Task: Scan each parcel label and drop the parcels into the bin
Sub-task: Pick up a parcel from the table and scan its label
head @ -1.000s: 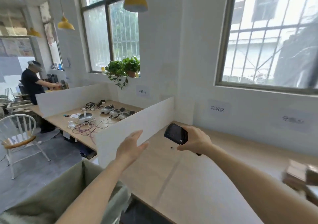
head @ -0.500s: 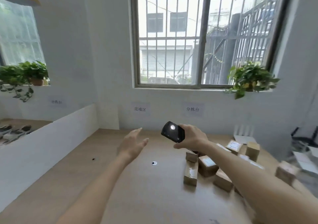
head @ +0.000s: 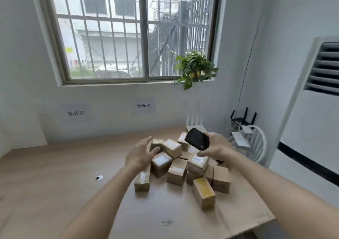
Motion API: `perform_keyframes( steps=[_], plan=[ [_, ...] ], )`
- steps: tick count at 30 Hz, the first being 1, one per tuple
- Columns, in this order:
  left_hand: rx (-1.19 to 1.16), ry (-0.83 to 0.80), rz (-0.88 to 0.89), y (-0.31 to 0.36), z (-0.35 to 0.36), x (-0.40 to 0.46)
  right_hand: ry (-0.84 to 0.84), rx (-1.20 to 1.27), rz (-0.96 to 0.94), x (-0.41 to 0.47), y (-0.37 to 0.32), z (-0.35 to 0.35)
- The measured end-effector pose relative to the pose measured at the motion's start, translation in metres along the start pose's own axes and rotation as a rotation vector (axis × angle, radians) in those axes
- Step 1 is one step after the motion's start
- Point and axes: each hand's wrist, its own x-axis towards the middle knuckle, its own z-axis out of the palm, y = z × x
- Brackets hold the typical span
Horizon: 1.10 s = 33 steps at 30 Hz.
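Now the view has swung right onto the parcels (head: 180, 162) piled on the counter (head: 55, 174), left hand (head: 140, 154) spread wide over them, right hand (head: 215, 147) gripping the scanner (head: 197, 141), so I'd grab a top box label-up.

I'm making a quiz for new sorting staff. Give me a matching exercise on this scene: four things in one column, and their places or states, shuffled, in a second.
Things:
1. scanner
2. potted plant
3. left hand
4. yellow-taped parcel

Places or states:
A. on the windowsill
B. open, reaching over the parcel pile
C. at the near edge of the pile, on the table
D. held in the right hand

Pairs: 1-D, 2-A, 3-B, 4-C
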Motion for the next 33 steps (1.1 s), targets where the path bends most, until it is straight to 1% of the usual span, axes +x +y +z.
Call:
perform_keyframes(
  steps=[6, 9, 17, 23, 29, 33],
  plan=[
    [-0.005, -0.089, 0.072, 0.031, 0.066, 0.054, 0.011, 0.002, 0.117, 0.029, 0.068, 0.01],
    [-0.048, -0.135, 0.092, 0.034, 0.095, 0.089, -0.003, -0.016, 0.176, 0.05, 0.092, 0.014],
    [-0.054, -0.214, 0.065, 0.03, 0.166, 0.179, -0.012, 0.001, 0.267, 0.124, 0.138, 0.037],
    [-0.06, -0.299, 0.136, 0.027, 0.212, 0.233, -0.025, 0.008, 0.331, 0.168, 0.167, 0.063],
    [-0.045, -0.372, 0.115, 0.017, 0.257, 0.265, -0.102, 0.038, 0.384, 0.196, 0.197, 0.098],
    [-0.039, -0.42, 0.064, 0.005, 0.293, 0.28, -0.146, 0.131, 0.411, 0.22, 0.225, 0.135]
  ],
)
